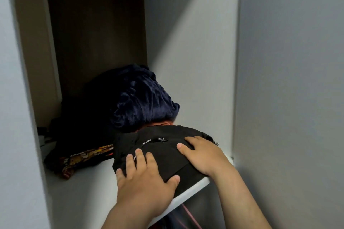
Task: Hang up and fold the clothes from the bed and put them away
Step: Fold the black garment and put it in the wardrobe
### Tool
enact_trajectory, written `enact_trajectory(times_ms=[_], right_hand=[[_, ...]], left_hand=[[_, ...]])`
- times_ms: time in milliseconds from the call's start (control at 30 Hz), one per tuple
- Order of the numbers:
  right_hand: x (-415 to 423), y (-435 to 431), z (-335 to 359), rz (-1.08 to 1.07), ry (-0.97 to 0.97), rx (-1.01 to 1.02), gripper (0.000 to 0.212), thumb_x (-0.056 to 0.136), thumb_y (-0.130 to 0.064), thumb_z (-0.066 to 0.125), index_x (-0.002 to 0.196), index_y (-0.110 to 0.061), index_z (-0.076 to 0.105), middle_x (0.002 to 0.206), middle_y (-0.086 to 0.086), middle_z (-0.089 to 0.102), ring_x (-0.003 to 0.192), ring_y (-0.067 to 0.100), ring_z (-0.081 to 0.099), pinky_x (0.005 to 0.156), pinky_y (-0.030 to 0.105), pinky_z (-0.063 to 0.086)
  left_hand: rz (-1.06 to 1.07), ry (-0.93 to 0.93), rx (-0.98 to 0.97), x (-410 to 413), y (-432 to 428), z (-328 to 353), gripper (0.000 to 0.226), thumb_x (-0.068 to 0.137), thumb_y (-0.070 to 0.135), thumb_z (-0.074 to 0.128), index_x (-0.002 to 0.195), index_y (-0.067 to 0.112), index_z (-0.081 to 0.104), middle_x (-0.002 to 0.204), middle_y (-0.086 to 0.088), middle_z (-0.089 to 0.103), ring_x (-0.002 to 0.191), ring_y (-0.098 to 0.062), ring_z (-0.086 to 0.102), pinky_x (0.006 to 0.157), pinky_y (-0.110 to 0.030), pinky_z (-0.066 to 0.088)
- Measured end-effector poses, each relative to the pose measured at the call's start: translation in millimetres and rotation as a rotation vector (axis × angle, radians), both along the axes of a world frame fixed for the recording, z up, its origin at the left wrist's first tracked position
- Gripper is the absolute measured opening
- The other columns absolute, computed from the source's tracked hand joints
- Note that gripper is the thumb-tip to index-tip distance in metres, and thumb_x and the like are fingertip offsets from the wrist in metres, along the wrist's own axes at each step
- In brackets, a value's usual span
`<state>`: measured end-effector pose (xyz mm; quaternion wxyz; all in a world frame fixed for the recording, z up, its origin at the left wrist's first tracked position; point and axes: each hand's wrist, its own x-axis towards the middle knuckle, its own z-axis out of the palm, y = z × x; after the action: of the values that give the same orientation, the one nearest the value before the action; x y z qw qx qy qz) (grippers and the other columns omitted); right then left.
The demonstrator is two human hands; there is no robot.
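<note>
Navy velvet bundle point(141, 98) just behind folded black garment point(163, 156)

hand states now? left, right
Left hand: open, pressing flat on the black garment.
Right hand: open, pressing on the same garment.

Navy bundle point(141, 98) blocks rear; shelf point(83, 182) front-left open.

Black folded garment point(162, 156), navy velvety bundle point(141, 98), orange-patterned cloth point(81, 160), white shelf point(83, 191).
</note>
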<state>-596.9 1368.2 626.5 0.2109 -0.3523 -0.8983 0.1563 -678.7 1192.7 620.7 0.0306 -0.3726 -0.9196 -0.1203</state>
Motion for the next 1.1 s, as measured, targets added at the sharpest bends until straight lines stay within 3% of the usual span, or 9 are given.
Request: enact_trajectory(times_ms=[233, 367, 500, 567, 600, 667, 700, 867, 1100], right_hand=[[21, -17, -13, -0.027, 0.309, 0.150, 0.045, 0.094, -0.059, 0.044, 0.125, -0.033, 0.064, 0.127, -0.014, 0.066, 0.119, 0.013, 0.058, 0.092, 0.027, 0.043], [42, -35, -49, -0.082, 0.287, 0.167, 0.059, 0.096, -0.060, 0.029, 0.147, -0.034, 0.047, 0.158, -0.006, 0.037, 0.146, 0.014, 0.031, 0.121, 0.033, 0.021], [54, -47, -61, -0.085, 0.265, 0.164, 0.064, 0.096, -0.058, 0.016, 0.154, -0.035, 0.031, 0.165, -0.008, 0.018, 0.152, 0.013, 0.011, 0.125, 0.035, 0.008], [61, -54, -63, -0.083, 0.282, 0.148, 0.064, 0.096, -0.058, 0.018, 0.155, -0.036, 0.029, 0.166, -0.010, 0.014, 0.153, 0.011, 0.006, 0.125, 0.036, 0.010], [65, -59, -65, -0.081, 0.292, 0.138, 0.063, 0.096, -0.058, 0.020, 0.155, -0.037, 0.028, 0.166, -0.012, 0.012, 0.153, 0.009, 0.003, 0.124, 0.035, 0.011], [74, -70, -72, -0.073, 0.282, 0.124, 0.061, 0.097, -0.057, 0.024, 0.155, -0.039, 0.024, 0.166, -0.017, 0.004, 0.152, 0.004, -0.005, 0.121, 0.029, 0.007], [78, -76, -76, -0.070, 0.269, 0.124, 0.059, 0.098, -0.056, 0.026, 0.155, -0.041, 0.022, 0.166, -0.018, 0.001, 0.151, 0.003, -0.009, 0.119, 0.027, 0.004], [108, -106, -91, -0.121, 0.224, 0.181, 0.060, 0.100, -0.044, 0.046, 0.155, -0.039, 0.024, 0.166, -0.013, 0.008, 0.153, 0.008, -0.001, 0.121, 0.026, 0.008], [152, -171, -114, -0.346, 0.068, 0.283, 0.065, 0.079, -0.012, 0.076, 0.140, -0.016, 0.055, 0.154, 0.014, 0.043, 0.143, 0.036, 0.039, 0.114, 0.040, 0.026]], left_hand=[[-0.018, 0.099, 0.048, 4, -7, -5, 0.101, 0.083, 0.082, 0.026, 0.157, 0.021, -0.006, 0.165, -0.006, -0.016, 0.151, -0.030, -0.018, 0.121, -0.054, 0.001], [-0.063, 0.198, 0.100, 14, -20, -19, 0.091, 0.085, 0.079, 0.018, 0.156, 0.029, -0.011, 0.164, -0.005, -0.019, 0.150, -0.032, -0.018, 0.121, -0.053, 0.005], [-0.111, 0.275, 0.057, 25, -37, -28, 0.098, 0.082, 0.084, 0.019, 0.155, 0.029, -0.017, 0.164, -0.003, -0.022, 0.150, -0.036, -0.017, 0.121, -0.043, 0.014], [-0.162, 0.288, 0.002, 36, -46, -22, 0.104, 0.079, 0.085, 0.032, 0.158, 0.026, -0.001, 0.166, -0.010, -0.005, 0.151, -0.042, -0.001, 0.117, -0.044, 0.028], [-0.205, 0.290, -0.043, 40, -52, -17, 0.107, 0.073, 0.085, 0.048, 0.157, 0.023, 0.025, 0.162, -0.018, 0.019, 0.146, -0.047, 0.023, 0.107, -0.047, 0.043], [-0.352, 0.367, 0.058, 39, -60, -28, 0.085, 0.062, 0.070, 0.068, 0.122, 0.010, 0.071, 0.129, -0.026, 0.062, 0.112, -0.046, 0.064, 0.080, -0.049, 0.059], [-0.399, 0.421, 0.080, 42, -64, -34, 0.073, 0.064, 0.063, 0.061, 0.108, 0.008, 0.077, 0.118, -0.024, 0.068, 0.102, -0.042, 0.069, 0.081, -0.046, 0.057], [-0.636, 0.375, 0.103, 57, -77, -69, 0.060, 0.063, 0.055, 0.055, 0.104, 0.018, 0.079, 0.120, -0.009, 0.071, 0.109, -0.029, 0.069, 0.106, -0.037, 0.025], [-0.671, 0.223, 0.084, 70, -83, -115, 0.089, 0.022, 0.038, 0.097, 0.103, 0.009, 0.078, 0.114, -0.019, 0.071, 0.104, -0.039, 0.069, 0.095, -0.051, 0.049]])
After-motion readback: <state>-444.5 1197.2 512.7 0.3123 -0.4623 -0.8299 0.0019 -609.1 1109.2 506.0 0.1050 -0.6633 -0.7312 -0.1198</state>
